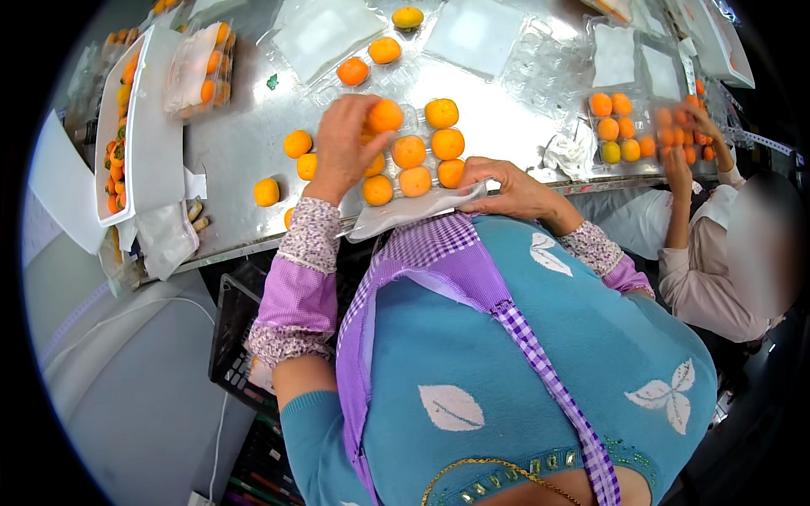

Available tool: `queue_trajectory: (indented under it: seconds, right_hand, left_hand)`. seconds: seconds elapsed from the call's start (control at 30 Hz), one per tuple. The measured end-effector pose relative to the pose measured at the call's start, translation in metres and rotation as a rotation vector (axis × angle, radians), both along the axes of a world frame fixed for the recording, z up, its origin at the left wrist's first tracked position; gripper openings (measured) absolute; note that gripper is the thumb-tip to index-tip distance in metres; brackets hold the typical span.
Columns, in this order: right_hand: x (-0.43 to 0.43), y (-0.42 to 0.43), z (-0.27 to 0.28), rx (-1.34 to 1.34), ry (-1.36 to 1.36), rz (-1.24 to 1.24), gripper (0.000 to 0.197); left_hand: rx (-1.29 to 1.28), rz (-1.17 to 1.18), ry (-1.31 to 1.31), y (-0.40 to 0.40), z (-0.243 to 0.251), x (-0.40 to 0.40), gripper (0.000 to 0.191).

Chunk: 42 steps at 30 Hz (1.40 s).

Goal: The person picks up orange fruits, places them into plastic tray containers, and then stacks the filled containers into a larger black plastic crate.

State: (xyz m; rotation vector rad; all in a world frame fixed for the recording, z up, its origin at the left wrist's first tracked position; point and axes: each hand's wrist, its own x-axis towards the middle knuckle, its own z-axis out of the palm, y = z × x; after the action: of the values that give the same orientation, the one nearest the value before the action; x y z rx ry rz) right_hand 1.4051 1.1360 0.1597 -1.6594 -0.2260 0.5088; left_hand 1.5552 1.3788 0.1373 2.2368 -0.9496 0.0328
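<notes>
My left hand (345, 139) grips an orange persimmon (386, 116) over the far left part of a clear plastic clamshell tray (410, 117). Persimmons sit in rows in that tray, among them one in the middle (408, 152). The near lid with its white foam liner (405, 212) folds down toward my apron. At the tray's near right corner, my right hand (519, 193) pinches the lid edge between thumb and fingers. Several loose persimmons lie left of my left hand, one (266, 192) farthest out. Part of the tray is hidden behind the left hand.
Beyond the tray, another clear tray (329, 95) has persimmons by it. A white box of persimmons (155, 126) and a filled pack (205, 69) stand left. On the right are crumpled white material (569, 152), filled packs (614, 120) and a co-worker's hands (680, 164).
</notes>
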Motion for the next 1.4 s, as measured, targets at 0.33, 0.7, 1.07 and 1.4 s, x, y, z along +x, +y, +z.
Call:
queue_trajectory:
  seconds: [0.33,0.7,1.07,1.4]
  right_hand:
    - [-0.005,-0.001,-0.006,0.031,-0.009,-0.021,0.022]
    - [-0.009,0.0,-0.003,-0.009,-0.017,0.012,0.022]
    - [-0.011,0.001,0.003,-0.039,-0.032,0.051,0.021]
    - [-0.012,0.002,0.004,-0.099,-0.059,0.081,0.022]
  left_hand:
    - [0.177,-0.079,-0.06,-0.016,-0.018,-0.002,0.045]
    - [-0.303,0.272,0.364,0.037,-0.011,-0.037,0.028]
    - [-0.715,0.523,1.003,0.081,-0.035,-0.139,0.025]
    - [-0.016,-0.071,0.176,0.012,0.022,-0.04,0.036]
